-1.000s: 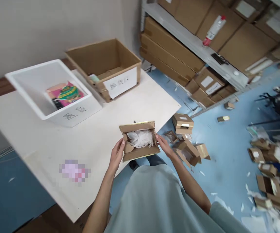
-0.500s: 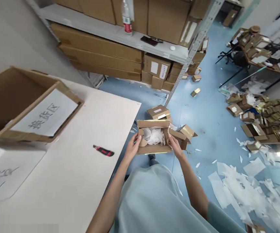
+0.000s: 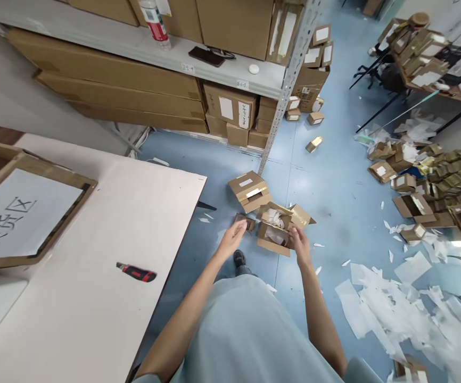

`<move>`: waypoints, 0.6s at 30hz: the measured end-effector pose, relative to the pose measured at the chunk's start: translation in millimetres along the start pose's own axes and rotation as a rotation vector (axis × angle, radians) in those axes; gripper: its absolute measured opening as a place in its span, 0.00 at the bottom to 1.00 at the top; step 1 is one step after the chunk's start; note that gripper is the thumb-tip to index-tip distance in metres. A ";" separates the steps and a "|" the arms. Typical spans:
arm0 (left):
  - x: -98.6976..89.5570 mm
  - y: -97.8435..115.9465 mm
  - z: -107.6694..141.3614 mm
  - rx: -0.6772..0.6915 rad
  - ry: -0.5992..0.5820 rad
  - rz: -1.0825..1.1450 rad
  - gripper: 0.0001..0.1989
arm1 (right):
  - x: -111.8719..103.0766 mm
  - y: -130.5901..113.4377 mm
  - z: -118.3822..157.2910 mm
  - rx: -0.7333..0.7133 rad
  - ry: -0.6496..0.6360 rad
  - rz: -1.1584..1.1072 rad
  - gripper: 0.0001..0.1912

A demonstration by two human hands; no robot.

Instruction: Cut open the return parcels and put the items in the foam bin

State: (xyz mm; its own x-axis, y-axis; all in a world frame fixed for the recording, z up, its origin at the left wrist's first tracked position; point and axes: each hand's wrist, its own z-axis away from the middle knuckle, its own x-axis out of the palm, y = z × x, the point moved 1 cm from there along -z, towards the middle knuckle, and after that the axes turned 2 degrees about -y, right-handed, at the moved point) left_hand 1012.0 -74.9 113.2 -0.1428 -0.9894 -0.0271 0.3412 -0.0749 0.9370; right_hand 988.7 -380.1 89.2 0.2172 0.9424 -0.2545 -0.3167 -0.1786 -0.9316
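Note:
An open cardboard box with crumpled white paper inside is below my hands, among other boxes near the floor. My left hand hangs in the air to the left of it, fingers loosely bent, holding nothing. To the box's right is my right hand, its fingertips overlapping the box's edge in view; it appears to be apart from the box and above it. A black and red utility knife lies on the white table to my left.
Cardboard boxes lie on the floor ahead, beside a metal shelf post. White paper scraps cover the floor at right. A labelled carton stands on the table. A bottle and phone rest on the shelf.
The box with paper has left my hands and dropped toward the floor boxes. My hands have moved slightly apart. The view has shifted, so the table and shelf sit further left.

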 end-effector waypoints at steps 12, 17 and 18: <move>-52.8 -58.0 138.2 -0.129 0.478 0.157 0.32 | 205.8 0.1 55.8 0.042 -1.001 0.138 0.25; -68.8 -74.9 226.6 -0.076 0.780 0.297 0.31 | 255.8 -9.0 108.9 -0.050 -1.296 0.247 0.24; -70.7 -80.0 245.9 -0.061 0.840 0.325 0.31 | 264.1 -11.0 121.9 -0.074 -1.340 0.267 0.24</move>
State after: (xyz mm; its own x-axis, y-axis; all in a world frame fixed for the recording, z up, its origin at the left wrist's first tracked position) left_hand 766.3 31.6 125.8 0.6869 -0.7261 -0.0316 0.2981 0.2418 0.9234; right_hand 936.9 -94.8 63.8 -0.9076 0.4192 -0.0225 -0.1488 -0.3715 -0.9164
